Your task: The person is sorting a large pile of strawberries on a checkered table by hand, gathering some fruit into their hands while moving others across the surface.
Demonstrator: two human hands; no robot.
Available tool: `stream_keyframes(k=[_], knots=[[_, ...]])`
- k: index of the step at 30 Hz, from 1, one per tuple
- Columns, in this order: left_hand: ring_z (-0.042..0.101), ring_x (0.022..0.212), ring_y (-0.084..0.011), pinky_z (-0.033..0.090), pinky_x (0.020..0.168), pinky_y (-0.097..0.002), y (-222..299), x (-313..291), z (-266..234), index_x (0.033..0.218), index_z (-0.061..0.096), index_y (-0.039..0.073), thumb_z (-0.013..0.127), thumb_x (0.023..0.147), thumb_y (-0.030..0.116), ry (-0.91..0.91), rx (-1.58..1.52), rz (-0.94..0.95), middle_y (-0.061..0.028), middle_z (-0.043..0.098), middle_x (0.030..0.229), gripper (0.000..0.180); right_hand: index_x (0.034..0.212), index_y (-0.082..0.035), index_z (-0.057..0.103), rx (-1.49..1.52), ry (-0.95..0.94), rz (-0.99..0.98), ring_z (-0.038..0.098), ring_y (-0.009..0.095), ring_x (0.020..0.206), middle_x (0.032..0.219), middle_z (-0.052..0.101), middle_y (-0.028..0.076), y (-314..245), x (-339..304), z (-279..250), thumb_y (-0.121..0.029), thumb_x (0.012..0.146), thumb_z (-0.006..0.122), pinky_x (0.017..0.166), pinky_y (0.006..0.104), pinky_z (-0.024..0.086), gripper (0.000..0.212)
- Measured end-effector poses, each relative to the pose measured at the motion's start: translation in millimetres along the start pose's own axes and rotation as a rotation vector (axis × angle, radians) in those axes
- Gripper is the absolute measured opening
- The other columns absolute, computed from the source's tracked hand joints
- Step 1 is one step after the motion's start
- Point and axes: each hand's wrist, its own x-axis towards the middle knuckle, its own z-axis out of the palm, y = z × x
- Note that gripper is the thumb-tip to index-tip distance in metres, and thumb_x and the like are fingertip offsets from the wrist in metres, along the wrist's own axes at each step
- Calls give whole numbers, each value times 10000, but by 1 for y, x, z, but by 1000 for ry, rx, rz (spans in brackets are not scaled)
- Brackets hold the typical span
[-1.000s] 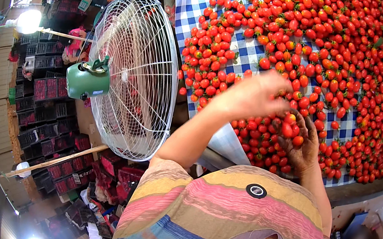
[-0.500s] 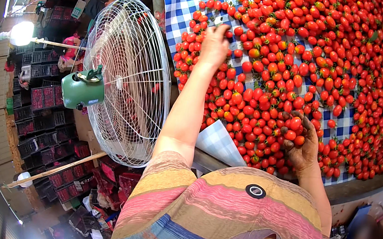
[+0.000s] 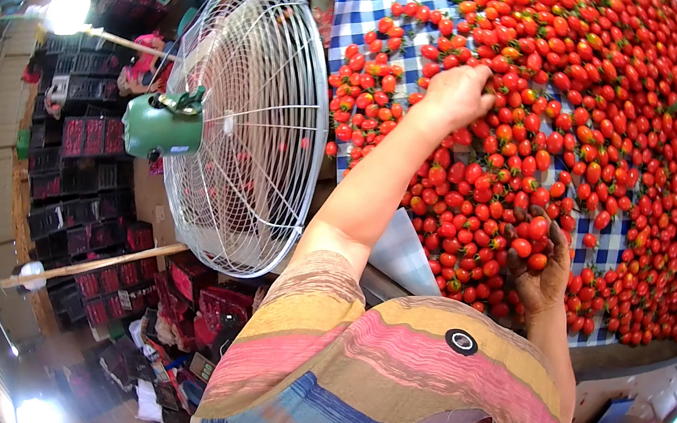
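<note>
A wide layer of red cherry tomatoes [image 3: 608,103], some with green stem ends, lies over a blue-and-white checked cloth [image 3: 361,5]. My left hand [image 3: 459,96] is closed at the left part of the layer, knuckles up; whatever lies under its curled fingers is hidden. Nearer my body, my right hand [image 3: 546,273], its skin darkly stained, is cupped palm up with fingers curled around a few cherry tomatoes [image 3: 539,229]. A smaller group of tomatoes [image 3: 365,93] lies left of my left forearm, with bare checked cloth showing between.
A large wire-cage fan [image 3: 250,128] with a green motor housing [image 3: 163,126] stands close to my left arm. Beyond it are stacked dark crates [image 3: 92,135], a lit bulb [image 3: 67,13] and a wooden pole [image 3: 94,263]. The cloth's folded corner [image 3: 407,252] hangs by the table edge.
My left hand has moved right, from the left group of tomatoes to the main layer, and its fingers have curled in. My right hand stays cupped around tomatoes. The whole view has shifted slightly.
</note>
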Motion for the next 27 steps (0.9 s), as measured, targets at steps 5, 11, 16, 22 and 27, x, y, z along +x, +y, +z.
stream_keyframes(k=[5,11,16,22,27], knots=[[692,1012,-281,541,876,-374,72,-88,-16,1161,668,38,714,876,218,-73,-561,305,-151,705,1053,340,1419,-89,475,101,30,-95,612,364,1186,1358,564,165,1,4,2,-386,1007,538,842,499,622,512],[636,1004,-345,515,885,-458,-34,-92,-17,1113,690,53,675,862,158,573,132,-14,-164,666,1096,273,1427,-95,477,150,-143,-20,643,342,1126,1371,573,169,-3,2,-11,-368,1007,538,701,410,647,505],[617,1029,-424,537,832,-528,-87,-115,1,1202,553,78,678,859,150,173,344,-419,-202,566,1115,372,1421,-107,501,151,-97,-26,677,318,1044,1334,612,155,-7,-4,-6,-342,1006,544,601,363,639,480],[637,950,-446,544,810,-525,-98,-111,-13,1112,577,36,671,869,119,226,253,-431,-238,546,1108,273,1417,-122,520,-2,-19,-61,683,305,1032,1326,625,126,-4,-7,3,-340,1005,544,597,339,629,467],[649,906,-428,540,787,-509,-60,-129,-32,1082,612,51,660,885,124,323,199,-242,-211,573,1071,216,1415,-117,524,4,-81,-70,686,292,1048,1302,640,125,-10,-12,2,-319,1009,533,624,335,636,454]])
